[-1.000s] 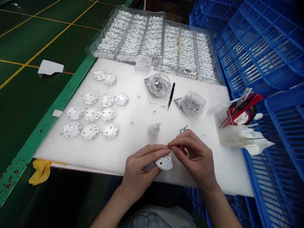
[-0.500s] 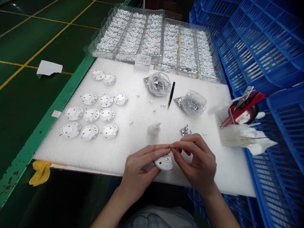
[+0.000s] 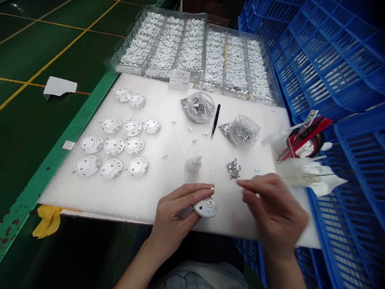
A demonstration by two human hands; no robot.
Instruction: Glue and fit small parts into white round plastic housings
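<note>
Foam board [image 3: 162, 178] bears silver rhinestones [image 3: 233, 168] by blurred right hand [image 3: 273, 210], grip unclear; left fingers [image 3: 192, 192] clasp white casing [image 3: 205, 207].

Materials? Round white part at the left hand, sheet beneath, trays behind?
The round white part looks like smooth moulded plastic, or painted metal. The sheet looks like white foam, finely grainy. The trays look like thin clear vacuum-formed plastic, see-through with pressed ribs.

The left hand [image 3: 174, 214] cups a round white plastic casing [image 3: 205, 207] at the near edge of the foam surface [image 3: 159, 168]. The blurred right hand [image 3: 273, 210] is apart from it, near a small heap of silver pieces [image 3: 233, 168]. Black tweezers [image 3: 215, 120] lie beyond that heap, with rows of matching casings [image 3: 111, 146] to its left.
</note>
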